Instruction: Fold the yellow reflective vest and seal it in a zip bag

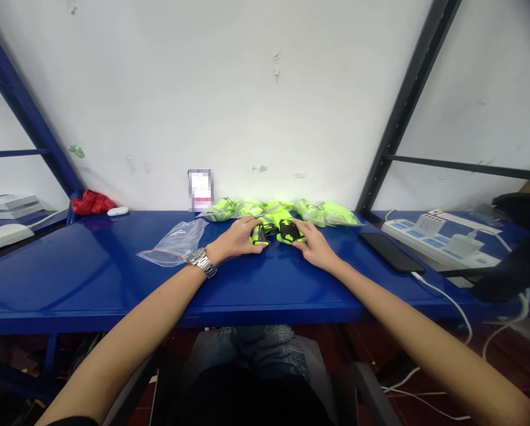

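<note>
Scuffed white wall (247, 106) rises behind a glossy blue surface (91, 272), and the person sits close up to it, forearms stretched forward. Between the two hands, near the back of the surface, lies a fluorescent yellow-green bundle (271, 222) with grey bands and black parts. The left hand (244, 236) grips its left end, fingers closed around it; the right hand (313, 242) pinches the right end — thumb below, fingers above. More bright fabric in clear bags (338, 214) lies along the wall, to either side. Beside the left wrist, which wears a metal watch (202, 262), a clear zip bag (176, 241) lies flat — and a dark phone (391, 251), cable plugged in, rests well to the right.
</note>
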Action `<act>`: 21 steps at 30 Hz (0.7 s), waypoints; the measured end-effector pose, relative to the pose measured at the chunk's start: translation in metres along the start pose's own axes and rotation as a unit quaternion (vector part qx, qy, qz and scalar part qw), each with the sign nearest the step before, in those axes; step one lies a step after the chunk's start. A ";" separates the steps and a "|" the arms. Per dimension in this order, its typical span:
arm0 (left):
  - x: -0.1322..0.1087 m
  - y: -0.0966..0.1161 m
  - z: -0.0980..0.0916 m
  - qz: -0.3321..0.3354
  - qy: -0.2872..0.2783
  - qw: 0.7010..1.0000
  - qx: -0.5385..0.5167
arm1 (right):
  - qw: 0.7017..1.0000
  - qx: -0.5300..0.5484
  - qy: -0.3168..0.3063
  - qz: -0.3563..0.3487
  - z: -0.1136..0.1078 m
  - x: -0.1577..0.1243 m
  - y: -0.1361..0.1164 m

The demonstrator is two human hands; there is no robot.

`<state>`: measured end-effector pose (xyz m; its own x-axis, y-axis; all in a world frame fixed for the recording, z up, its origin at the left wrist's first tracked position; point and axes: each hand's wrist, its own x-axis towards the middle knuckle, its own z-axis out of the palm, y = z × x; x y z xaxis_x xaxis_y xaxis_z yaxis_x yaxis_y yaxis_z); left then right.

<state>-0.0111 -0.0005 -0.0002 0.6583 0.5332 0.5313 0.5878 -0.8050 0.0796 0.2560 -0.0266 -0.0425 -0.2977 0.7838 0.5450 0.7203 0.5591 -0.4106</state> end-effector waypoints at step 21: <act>-0.001 0.010 0.001 -0.005 -0.040 0.999 -0.016 | 0.997 -0.014 -0.011 -0.075 0.000 -0.004 -0.007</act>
<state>-0.0053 -0.0090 -0.0006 0.6882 0.5601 0.4611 0.5804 -0.8064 0.1135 0.2520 -0.0335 -0.0420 -0.4159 0.6981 0.5829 0.6844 0.6623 -0.3049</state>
